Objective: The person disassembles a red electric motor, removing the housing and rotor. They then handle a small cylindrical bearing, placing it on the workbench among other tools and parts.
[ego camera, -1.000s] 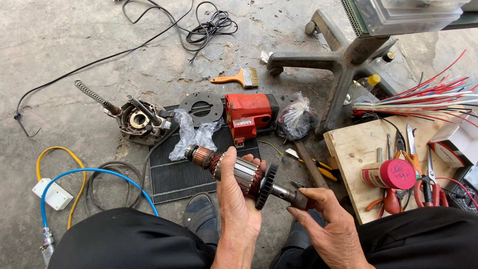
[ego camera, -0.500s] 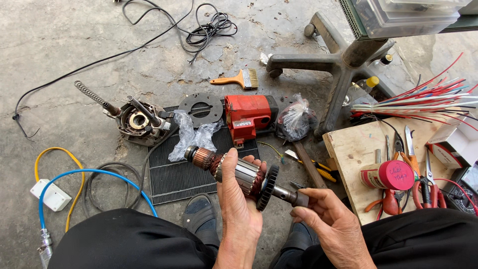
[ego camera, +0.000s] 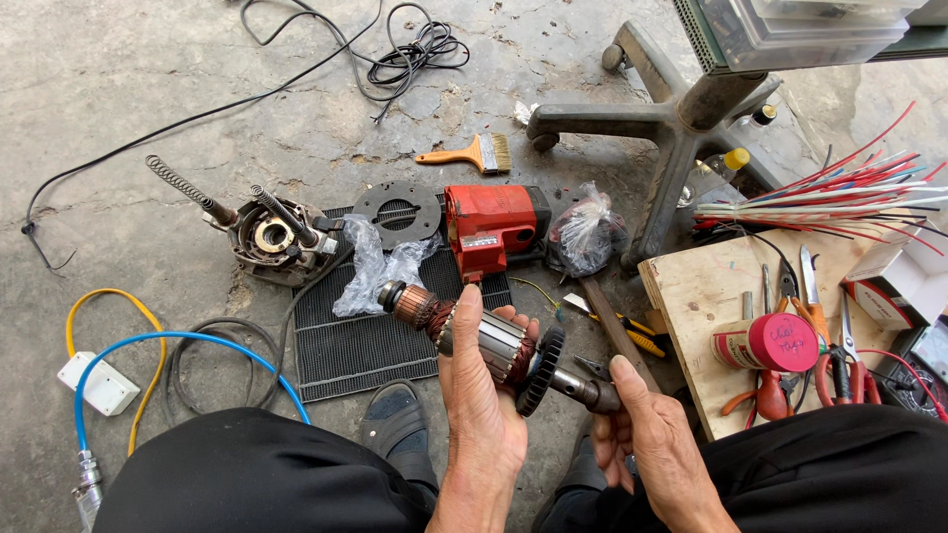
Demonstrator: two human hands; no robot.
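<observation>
You have the armature already out of the red motor housing, your left hand closed around its core and your right hand gripping the shaft end, while the other parts lie loose on the floor, not yet reassembled.

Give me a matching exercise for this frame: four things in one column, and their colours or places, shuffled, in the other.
Things:
1. motor rotor
2. paintbrush
3. power tool housing
4. tape roll

Places or colours:
A. red, on the ribbed black mat
B. held in the left hand, shaft end at the right hand
C. on the wooden board beside the pliers
D. orange handle, on the concrete floor

Pairs: 1-B, 2-D, 3-A, 4-C
</observation>
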